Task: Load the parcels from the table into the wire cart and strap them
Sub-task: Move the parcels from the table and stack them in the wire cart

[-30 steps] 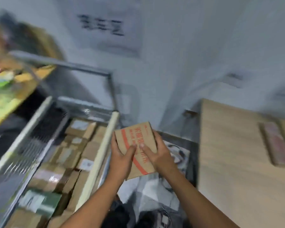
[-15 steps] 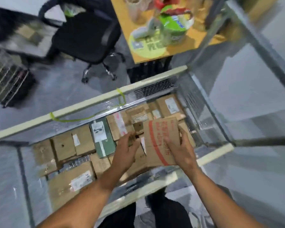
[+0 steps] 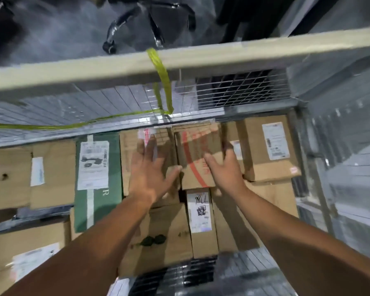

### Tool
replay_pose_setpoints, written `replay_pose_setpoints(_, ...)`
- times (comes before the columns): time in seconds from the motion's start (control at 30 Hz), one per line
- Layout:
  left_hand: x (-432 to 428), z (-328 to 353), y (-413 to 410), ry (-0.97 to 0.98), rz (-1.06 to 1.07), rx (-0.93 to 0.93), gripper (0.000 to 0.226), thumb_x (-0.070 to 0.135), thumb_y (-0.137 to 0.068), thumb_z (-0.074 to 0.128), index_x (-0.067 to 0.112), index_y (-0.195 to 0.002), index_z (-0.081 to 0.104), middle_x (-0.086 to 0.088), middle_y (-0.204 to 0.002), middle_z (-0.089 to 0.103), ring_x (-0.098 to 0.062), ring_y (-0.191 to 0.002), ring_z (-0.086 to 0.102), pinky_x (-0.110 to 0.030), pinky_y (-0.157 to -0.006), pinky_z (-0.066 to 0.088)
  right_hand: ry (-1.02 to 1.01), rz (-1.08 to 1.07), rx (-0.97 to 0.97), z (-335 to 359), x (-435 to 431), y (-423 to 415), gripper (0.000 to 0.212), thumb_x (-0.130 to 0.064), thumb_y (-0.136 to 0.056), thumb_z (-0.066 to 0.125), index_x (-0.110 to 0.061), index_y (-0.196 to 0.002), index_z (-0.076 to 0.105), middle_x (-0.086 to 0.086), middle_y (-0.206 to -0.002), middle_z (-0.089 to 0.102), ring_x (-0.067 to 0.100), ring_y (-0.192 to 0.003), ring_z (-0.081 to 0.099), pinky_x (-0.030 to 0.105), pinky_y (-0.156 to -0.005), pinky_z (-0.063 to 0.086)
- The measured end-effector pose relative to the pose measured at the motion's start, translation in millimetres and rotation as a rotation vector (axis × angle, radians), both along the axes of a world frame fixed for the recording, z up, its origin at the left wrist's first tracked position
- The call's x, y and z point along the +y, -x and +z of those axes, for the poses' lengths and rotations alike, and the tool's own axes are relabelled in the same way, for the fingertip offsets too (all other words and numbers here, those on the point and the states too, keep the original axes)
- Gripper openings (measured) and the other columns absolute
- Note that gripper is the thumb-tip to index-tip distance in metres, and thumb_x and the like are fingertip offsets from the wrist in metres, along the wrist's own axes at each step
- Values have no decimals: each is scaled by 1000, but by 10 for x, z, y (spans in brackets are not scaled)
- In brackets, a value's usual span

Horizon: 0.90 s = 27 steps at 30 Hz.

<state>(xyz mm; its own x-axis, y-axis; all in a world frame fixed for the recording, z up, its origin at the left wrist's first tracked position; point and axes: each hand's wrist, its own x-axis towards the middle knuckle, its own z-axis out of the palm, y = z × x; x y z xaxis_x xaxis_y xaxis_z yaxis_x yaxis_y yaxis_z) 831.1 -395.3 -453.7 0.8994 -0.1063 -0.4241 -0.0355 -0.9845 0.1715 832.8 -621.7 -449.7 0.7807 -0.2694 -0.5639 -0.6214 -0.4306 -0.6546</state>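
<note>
Down in the cart (image 3: 201, 54), red-print parcel (image 3: 198, 159) lies flat atop the stack by far mesh — right hand (image 3: 224, 167) grips its edge, left hand (image 3: 152, 167) splayed loose alongside, prob. to seat it snug.

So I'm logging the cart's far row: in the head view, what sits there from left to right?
Plain brown box → green box → left hand → red-printed parcel → right hand → labelled brown box.

Brown cardboard parcel (image 3: 198, 159) with red stripes and blurred, probably red, lettering. Beside it, a dark green box (image 3: 98, 184) with a white stripe and label. A yellow-green strap (image 3: 161, 75) loops the cream rail (image 3: 222, 54).
</note>
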Motion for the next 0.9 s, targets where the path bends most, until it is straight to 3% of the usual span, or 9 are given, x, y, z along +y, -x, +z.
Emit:
replay_pose_setpoints(0.07,-19,-275,-34,1,55,-54,89,91,-82,9,50,-161,11,0,-171,-22,-32,-158,-17,-50,-127,-9,80,6,50,-380,65,-175,18,-23,-93,71,-11,-88,58,18,-103,71,37,-101,68,44,-86,56)
replay_pose_setpoints(0.1,-25,-375,-3,13,76,-95,90,93,-82,13,50,-161,12,2,-172,-20,-33,-159,-16,-48,-126,-12,124,22,53,-525,76,-242,18,-21,-93,70,-6,-91,61,21,-106,68,40,-107,65,45,-92,52)
replay_pose_setpoints(0.2,-10,-564,90,31,67,-221,92,97,-82,21,47,-159,16,1,-175,-8,-36,-159,-7,-52,-126,-7,281,204,45,-774,49,-377,63,-51,-95,65,-14,-144,52,17,-143,51,37,-133,45,47,-114,35)
replay_pose_setpoints(0.33,-6,-633,67,6,44,-315,92,94,-85,22,41,-160,22,-4,-175,4,-34,-159,3,-44,-124,-7,92,197,-93,-903,-6,-424,66,-52,-89,57,-15,-144,55,12,-141,60,35,-127,54,41,-110,40)
replay_pose_setpoints(0.53,-46,-408,-20,-81,46,40,103,100,-76,5,45,-161,-15,1,-164,-39,-28,-151,-39,-49,-124,-22,73,229,243,-716,-114,-465,87,-82,-92,34,-41,-163,4,10,-162,39,37,-142,45,51,-115,36)
replay_pose_setpoints(0.6,-44,-145,-167,-83,24,221,108,102,-72,10,46,-159,-21,2,-160,-45,-28,-148,-43,-50,-124,-21,154,222,288,-436,-203,-419,93,-91,-86,22,-32,-158,29,15,-153,50,37,-129,56,48,-103,44)
replay_pose_setpoints(0.67,-31,237,-264,-85,11,305,107,98,-77,22,44,-161,-18,3,-163,-41,-28,-153,-35,-48,-127,-13,205,242,228,-75,-292,-274,91,-87,-90,26,-17,-141,51,17,-141,58,34,-119,60,45,-96,49)
replay_pose_setpoints(0.8,-39,1142,-144,54,6,191,100,91,-83,27,37,-165,6,1,-172,-22,-29,-159,-18,-44,-128,-5,199,366,140,734,-435,305,79,-74,-97,37,-35,-163,18,7,-165,36,31,-146,42,53,-118,38)
replay_pose_setpoints(0.9,-66,1844,215,186,-23,171,103,94,-80,23,32,-162,25,-5,-175,1,-30,-161,-5,-47,-130,4,293,413,191,1413,-552,772,81,-72,-95,43,-31,-162,23,11,-159,42,33,-144,42,50,-116,38)
